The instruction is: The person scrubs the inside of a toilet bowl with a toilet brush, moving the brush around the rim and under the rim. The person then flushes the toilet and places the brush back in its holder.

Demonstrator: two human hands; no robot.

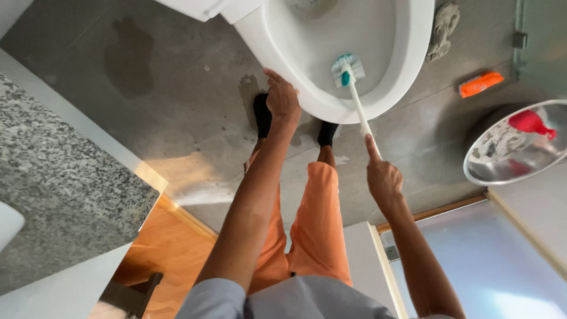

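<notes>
A white toilet bowl [407, 65] fills the top middle of the view. My right hand [382, 176] grips the white handle of a toilet brush [356, 97], index finger stretched along it. The brush's white and teal head [347, 67] rests inside the bowl against its inner wall. My left hand [282, 97] lies on the bowl's outer near rim, fingers closed over the edge. My legs in orange trousers and my feet in black socks stand just before the bowl.
A grey speckled stone counter [59, 183] stands at the left. A metal basin [517, 145] with a red object sits at the right, an orange scrub brush [480, 84] and a grey rag [443, 29] lie on the wet concrete floor.
</notes>
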